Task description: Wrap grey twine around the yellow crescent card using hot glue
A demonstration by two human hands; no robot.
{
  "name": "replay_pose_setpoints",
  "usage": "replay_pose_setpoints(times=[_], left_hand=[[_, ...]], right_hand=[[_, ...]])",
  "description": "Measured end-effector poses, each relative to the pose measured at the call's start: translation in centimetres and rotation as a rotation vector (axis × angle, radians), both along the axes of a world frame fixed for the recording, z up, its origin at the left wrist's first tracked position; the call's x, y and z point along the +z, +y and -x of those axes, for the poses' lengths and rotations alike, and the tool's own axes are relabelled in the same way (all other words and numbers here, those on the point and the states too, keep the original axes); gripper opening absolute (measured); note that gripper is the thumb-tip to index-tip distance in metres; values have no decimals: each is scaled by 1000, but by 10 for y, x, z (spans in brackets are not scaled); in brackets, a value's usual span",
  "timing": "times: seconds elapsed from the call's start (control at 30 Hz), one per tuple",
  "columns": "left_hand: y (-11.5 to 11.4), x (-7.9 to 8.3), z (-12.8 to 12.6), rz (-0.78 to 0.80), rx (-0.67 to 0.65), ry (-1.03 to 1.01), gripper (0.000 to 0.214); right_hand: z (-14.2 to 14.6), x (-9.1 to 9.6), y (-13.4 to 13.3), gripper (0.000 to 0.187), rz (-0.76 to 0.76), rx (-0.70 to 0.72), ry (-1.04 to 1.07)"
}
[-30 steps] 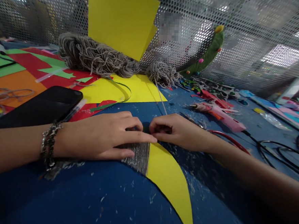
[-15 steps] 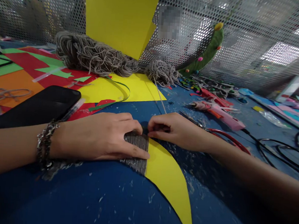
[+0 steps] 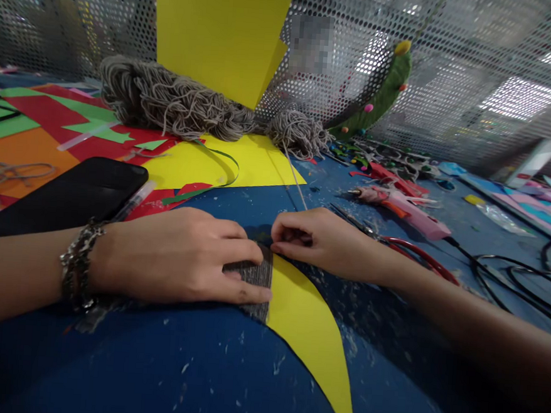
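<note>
A curved yellow paper shape (image 3: 316,332) lies on the blue table, its pointed tip toward me. Rows of grey yarn (image 3: 258,281) cover its left part. My left hand (image 3: 177,259) rests flat over these rows with fingers apart, the fingertips near the edge where bare yellow begins. Just right of it, my right hand (image 3: 320,241) pinches at the far edge of the shape. From those closed fingers a yarn strand (image 3: 297,183) runs back to a small grey yarn bundle (image 3: 299,134). The pinched part of the strand is hidden by the fingers.
A black phone (image 3: 75,195) lies beyond my left wrist, near coloured paper scraps (image 3: 65,113). A larger yarn skein (image 3: 169,101) sits behind. To the right are red-handled scissors (image 3: 418,257), a pink glue gun (image 3: 407,212) and its black cable (image 3: 491,281). A perforated metal screen (image 3: 452,112) stands behind.
The fingers of my left hand have shifted slightly toward me and flattened over the yarn rows. My right hand keeps its pinch in nearly the same place.
</note>
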State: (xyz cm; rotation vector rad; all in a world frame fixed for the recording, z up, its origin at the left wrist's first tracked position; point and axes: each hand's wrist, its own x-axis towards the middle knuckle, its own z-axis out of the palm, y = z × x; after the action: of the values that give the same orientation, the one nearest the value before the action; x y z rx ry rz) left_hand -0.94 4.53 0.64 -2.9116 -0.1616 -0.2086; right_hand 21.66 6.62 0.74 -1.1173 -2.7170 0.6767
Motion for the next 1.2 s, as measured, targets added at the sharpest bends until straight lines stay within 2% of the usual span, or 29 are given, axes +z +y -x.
replay_pose_setpoints(times=[0.2,0.43,0.67,0.77,0.87,0.97,1.07,1.13,1.2], left_hand=[[-1,1,-1,-34,-54,-29,44],[-5,-1,-1,9,-126,-20,38],[-5,-1,-1,48,-131,-16,44],[-4,-2,1,110,-124,-33,38],[-6,0,1,349,-106,-74,35],[-8,3,-1,789,-39,-180,36],[-7,5,-2,1130,33,-206,18],[-6,7,-2,1224,35,-155,13],[-5,10,-2,1243,15,-107,15]], right_hand=[[-1,-2,0,18,3,-7,5],[0,-1,-1,17,2,-11,-4],[0,-1,0,17,-6,5,-7],[0,-1,1,17,-5,7,-3],[0,-1,0,17,2,7,-1],[-1,-1,0,16,6,4,0],[-1,-1,0,17,5,1,5],[-1,-1,0,17,5,3,5],[0,-1,0,17,8,8,6]])
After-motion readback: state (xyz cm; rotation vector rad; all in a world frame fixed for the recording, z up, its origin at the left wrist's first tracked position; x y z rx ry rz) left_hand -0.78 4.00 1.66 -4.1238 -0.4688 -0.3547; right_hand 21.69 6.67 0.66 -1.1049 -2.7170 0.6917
